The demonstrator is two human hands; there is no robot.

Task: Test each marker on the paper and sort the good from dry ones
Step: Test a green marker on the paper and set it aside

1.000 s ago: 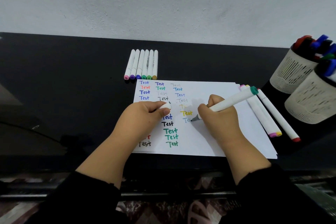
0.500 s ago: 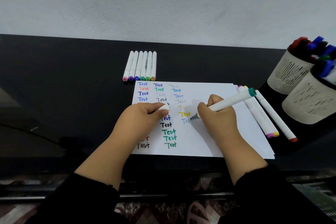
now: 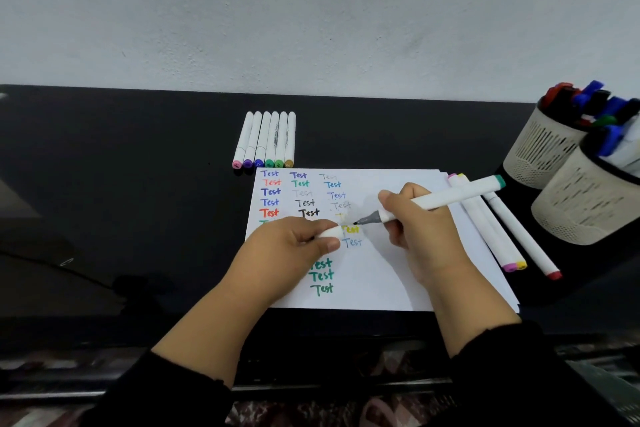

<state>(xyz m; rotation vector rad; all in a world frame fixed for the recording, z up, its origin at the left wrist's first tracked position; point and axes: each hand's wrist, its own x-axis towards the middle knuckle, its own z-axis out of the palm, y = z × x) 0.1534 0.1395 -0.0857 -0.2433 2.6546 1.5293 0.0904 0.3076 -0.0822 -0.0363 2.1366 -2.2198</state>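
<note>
- The paper [image 3: 398,274] lies on the dark bench [image 3: 138,184] and already carries three columns of "Test" scribbles, mostly bold, but a few come out grey and faint, so a good chunk of the testing looks done.
- Right hand [image 3: 419,236] is wrapped around a white marker [image 3: 450,196] with a teal end cap, nib bare and hanging just above the sheet next to a faint blue "Test".
- Left hand [image 3: 294,250] pinches a small white cap [image 3: 330,231] between thumb and fingers, right beside that nib, so I'd guess recapping is the step in hand.
- Six markers [image 3: 266,139] sit in a neat row past the top of the paper, and three more [image 3: 498,236] lie at its right edge. Those look like the two sorted piles, though I can't tell which is good and which is dry.
- Two mesh cups [image 3: 561,177] on the right are packed with pens; whether they're still to be tested isn't clear, but if so there's plenty left.
</note>
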